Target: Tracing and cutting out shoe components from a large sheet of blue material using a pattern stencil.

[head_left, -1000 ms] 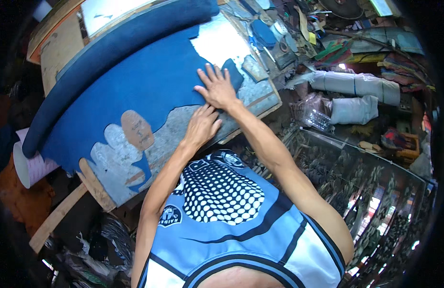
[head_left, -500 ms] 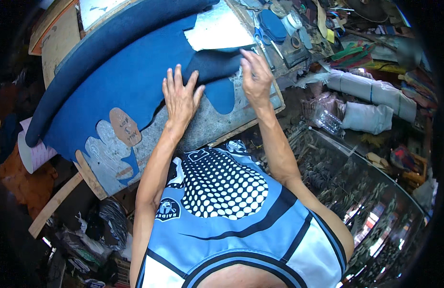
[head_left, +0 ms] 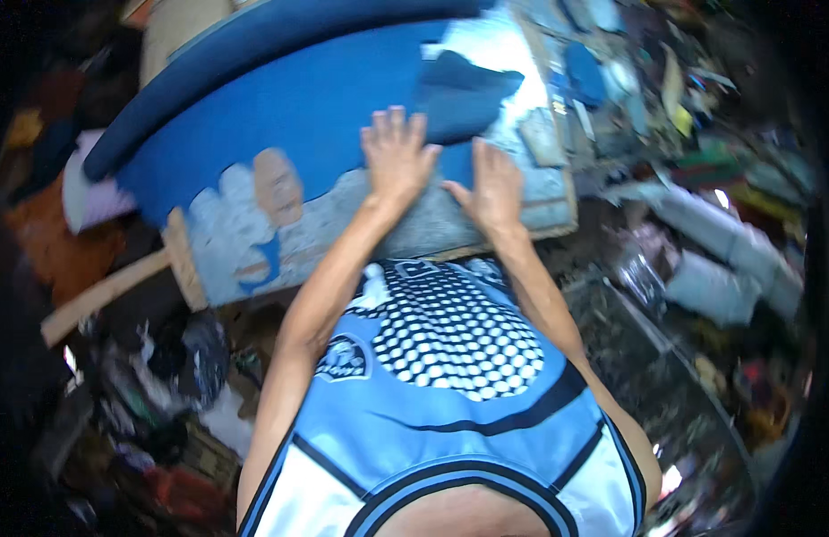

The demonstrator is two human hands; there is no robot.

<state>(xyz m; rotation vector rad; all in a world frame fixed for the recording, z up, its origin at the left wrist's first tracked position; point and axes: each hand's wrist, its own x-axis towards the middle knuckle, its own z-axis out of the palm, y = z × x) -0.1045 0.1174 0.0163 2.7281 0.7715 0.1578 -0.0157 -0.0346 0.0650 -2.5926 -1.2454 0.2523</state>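
Observation:
A large blue sheet, leather-like or cloth I cannot tell, covers most of the worktable point(head_left: 423, 225), its near edge cut in curves. My left hand point(head_left: 397, 166) lies flat on the blue sheet point(head_left: 316, 107) near its cut edge, fingers spread. Just to the right, my right hand point(head_left: 497, 186) rests palm down at the sheet's near edge, fingers straight and thumb apart, holding nothing. Beyond both hands a darker blue flap point(head_left: 468, 94) of the sheet lies folded over. A brown, rounded template point(head_left: 277, 188) sits at the sheet's cut edge, left of my left hand.
The sheet's far side is a thick blue roll point(head_left: 244, 67). White material point(head_left: 486, 40) shows behind the flap. Tools and a blue oval piece point(head_left: 585, 73) clutter the far right. Wrapped white bundles point(head_left: 714, 286) lie right of the table; a wooden strip point(head_left: 110, 295) juts out left.
My right hand has left the flap's right corner, drawn nearer to me, and straightened its fingers. The flap now lies loose. The whole view has shifted and blurred.

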